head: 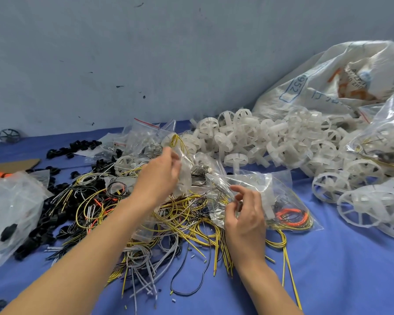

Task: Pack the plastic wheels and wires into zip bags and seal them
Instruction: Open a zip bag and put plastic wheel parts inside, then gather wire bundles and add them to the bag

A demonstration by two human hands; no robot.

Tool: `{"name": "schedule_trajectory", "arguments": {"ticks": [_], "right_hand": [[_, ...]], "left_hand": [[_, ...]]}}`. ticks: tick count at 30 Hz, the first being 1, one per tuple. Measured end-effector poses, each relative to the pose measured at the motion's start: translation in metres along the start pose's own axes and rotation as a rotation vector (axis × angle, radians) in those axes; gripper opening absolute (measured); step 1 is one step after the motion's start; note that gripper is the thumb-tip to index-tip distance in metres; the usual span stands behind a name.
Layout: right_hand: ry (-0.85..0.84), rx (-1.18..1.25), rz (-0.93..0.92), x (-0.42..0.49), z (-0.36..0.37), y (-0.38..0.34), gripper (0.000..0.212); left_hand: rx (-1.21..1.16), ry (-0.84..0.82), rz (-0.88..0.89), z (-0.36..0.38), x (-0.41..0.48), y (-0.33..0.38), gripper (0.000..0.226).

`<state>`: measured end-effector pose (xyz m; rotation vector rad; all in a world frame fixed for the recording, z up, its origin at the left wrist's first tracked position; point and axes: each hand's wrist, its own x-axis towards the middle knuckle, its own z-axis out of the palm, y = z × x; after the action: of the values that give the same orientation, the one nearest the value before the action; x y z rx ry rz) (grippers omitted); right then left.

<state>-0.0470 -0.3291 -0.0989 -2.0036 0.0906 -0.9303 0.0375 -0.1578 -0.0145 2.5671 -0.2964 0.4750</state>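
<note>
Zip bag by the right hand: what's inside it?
Orange wires, yellow wires and a white plastic piece show through the bag; the right hand covers its left part.

White plastic wheels [271, 142] heaped beside tangled yellow wires [182, 223] and clear zip bags [280, 187].

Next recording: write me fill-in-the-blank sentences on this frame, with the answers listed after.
The cloth under everything is ____. The heaped plastic wheels are ____. Above the left hand, which grips a zip bag, rises a ____ wire loop. The small parts heaped at left are ____.
Missing words: blue; white; yellow; black.
</note>
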Motion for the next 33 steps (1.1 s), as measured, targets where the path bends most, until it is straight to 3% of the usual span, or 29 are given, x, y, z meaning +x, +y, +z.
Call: {"name": "schedule_trajectory", "arguments": {"ticks": [4,7,10,14,18,20,24,26,28,30,33], "right_hand": [[0.002,-0.028,-0.030,-0.001,-0.001,-0.003,0.026],[-0.013,0.052,-0.102,-0.002,-0.001,-0.010,0.024],[-0.145,0.238,-0.078,-0.005,-0.001,-0.015,0.029],[-0.453,0.684,0.242,-0.008,0.007,-0.027,0.055],[-0.599,1.103,0.618,-0.003,0.008,-0.034,0.052],[-0.622,1.188,0.677,0.000,0.006,-0.032,0.043],[-0.657,1.335,0.784,0.003,0.000,-0.031,0.049],[-0.665,1.402,0.817,0.005,-0.003,-0.030,0.043],[-0.668,1.468,0.827,0.006,-0.005,-0.028,0.036],[-0.663,1.518,0.821,0.006,-0.005,-0.026,0.037],[-0.603,1.479,0.767,0.004,0.002,-0.025,0.035]], "left_hand": [[-0.850,0.103,-0.299,-0.030,-0.012,0.010,0.018],[-1.283,0.072,-0.423,-0.033,-0.027,0.021,0.022],[-1.438,0.011,-0.398,-0.027,-0.040,0.027,0.028],[-1.633,-0.088,-0.247,-0.022,-0.051,0.029,0.034],[-1.674,-0.225,-0.144,-0.014,-0.062,0.027,0.036],[-1.691,-0.252,-0.154,-0.008,-0.064,0.020,0.039],[-1.660,-0.215,-0.169,0.001,-0.068,0.006,0.048],[-1.509,-0.082,-0.237,0.009,-0.073,0.004,0.036],[-1.135,0.095,-0.269,0.019,-0.081,0.001,0.019],[-0.787,0.147,-0.178,0.026,-0.088,0.002,0.005],[-0.827,0.087,-0.109,0.031,-0.098,0.010,0.009]]}}
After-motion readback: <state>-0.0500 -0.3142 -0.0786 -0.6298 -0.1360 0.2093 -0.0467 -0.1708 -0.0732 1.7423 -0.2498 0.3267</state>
